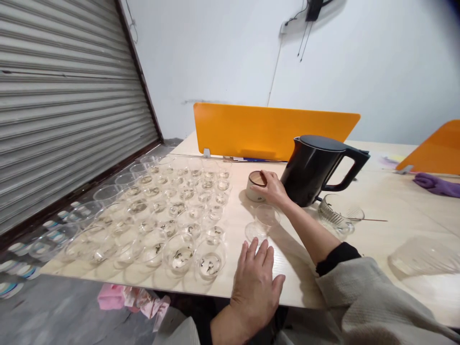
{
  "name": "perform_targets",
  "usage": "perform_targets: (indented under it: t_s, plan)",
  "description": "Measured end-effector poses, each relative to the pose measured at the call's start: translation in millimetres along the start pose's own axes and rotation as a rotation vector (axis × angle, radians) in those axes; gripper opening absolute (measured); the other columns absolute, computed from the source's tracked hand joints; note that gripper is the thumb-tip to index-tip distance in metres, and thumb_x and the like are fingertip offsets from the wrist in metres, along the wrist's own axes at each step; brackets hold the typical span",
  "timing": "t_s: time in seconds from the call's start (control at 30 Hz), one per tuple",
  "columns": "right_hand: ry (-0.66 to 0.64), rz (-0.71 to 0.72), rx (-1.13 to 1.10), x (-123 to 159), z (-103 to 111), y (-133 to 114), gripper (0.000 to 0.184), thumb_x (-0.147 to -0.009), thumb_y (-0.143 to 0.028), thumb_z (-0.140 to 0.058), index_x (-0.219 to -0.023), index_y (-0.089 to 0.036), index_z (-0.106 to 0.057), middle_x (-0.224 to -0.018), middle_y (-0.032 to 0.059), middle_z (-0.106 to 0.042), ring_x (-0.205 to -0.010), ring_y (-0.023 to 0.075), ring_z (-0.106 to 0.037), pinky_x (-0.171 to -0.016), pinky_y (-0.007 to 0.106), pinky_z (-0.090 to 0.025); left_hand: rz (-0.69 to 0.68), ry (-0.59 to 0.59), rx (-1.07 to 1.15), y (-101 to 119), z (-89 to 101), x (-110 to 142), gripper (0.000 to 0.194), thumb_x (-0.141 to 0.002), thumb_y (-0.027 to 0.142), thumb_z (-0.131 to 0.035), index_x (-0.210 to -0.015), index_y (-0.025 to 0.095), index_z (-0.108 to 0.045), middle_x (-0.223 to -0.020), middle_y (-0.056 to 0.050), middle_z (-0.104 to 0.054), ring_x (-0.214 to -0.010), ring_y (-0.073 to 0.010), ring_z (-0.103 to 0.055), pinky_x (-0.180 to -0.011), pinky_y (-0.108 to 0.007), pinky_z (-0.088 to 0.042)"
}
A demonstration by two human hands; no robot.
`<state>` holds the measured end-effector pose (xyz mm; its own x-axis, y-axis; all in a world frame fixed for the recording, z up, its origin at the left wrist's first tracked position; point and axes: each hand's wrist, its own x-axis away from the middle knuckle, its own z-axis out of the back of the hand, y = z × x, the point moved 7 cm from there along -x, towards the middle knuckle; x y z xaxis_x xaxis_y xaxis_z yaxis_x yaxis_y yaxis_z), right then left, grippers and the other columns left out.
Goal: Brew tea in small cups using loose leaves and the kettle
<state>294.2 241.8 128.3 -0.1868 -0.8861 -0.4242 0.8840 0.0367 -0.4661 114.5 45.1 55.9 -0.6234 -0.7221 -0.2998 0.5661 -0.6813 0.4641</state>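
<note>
The right hand (275, 188) grips a pale cup (253, 192) by its brown-lined rim, well in from the near edge of the desk (398, 203). Whether the base of the pale cup touches the surface is hard to tell. The left hand (256, 278) holds nothing: it is palm down with fingers spread over the near edge, its fingertips just beside a clear cup (268, 216). That clear cup looks light, and I cannot tell whether it stands upright or tilts; a small forward slip of the left fingers could push it over.

The black kettle (312, 170) stands close to the right hand and forearm, toward the far edge. An outward swing of that elbow could knock it, or the ribbed glass jug (334, 211) beside it, from which a thin stick (373, 220) juts toward the right edge.

Rows of clear cups (179, 256) with dark shreds inside crowd the left part, reaching the near left corner. Packed so tightly, one bumped by a sleeve could jostle its neighbours, spill its contents or send an outer cup off the left edge.
</note>
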Motion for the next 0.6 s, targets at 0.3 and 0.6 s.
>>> perform_targets:
  t_s: [0.3,0.6]
  plan:
    - [0.042,0.023,-0.01,2,1,-3,0.064,-0.08,-0.052,-0.075,-0.134,-0.02,-0.062,-0.128,0.0144,-0.061,-0.119,0.033,-0.059,-0.102,0.045,-0.05,-0.003,0.017,-0.006,-1,-0.3,0,0.059,-0.099,0.042,-0.056,-0.15,0.011,-0.053,-0.161,-0.012,-0.048,-0.153,-0.0363,-0.037,-0.128,-0.06,-0.031]
    - [0.196,0.032,-0.028,10,55,-1,0.067,-0.08,-0.056,-0.074,-0.135,-0.021,-0.063,-0.13,0.0153,-0.063,-0.121,0.0343,-0.06,-0.104,0.045,-0.05,-0.012,0.024,0.017,-3,0.3,0,0.057,-0.099,0.041,-0.057,-0.148,0.013,-0.054,-0.16,-0.012,-0.05,-0.153,-0.0354,-0.037,-0.129,-0.059,-0.029]
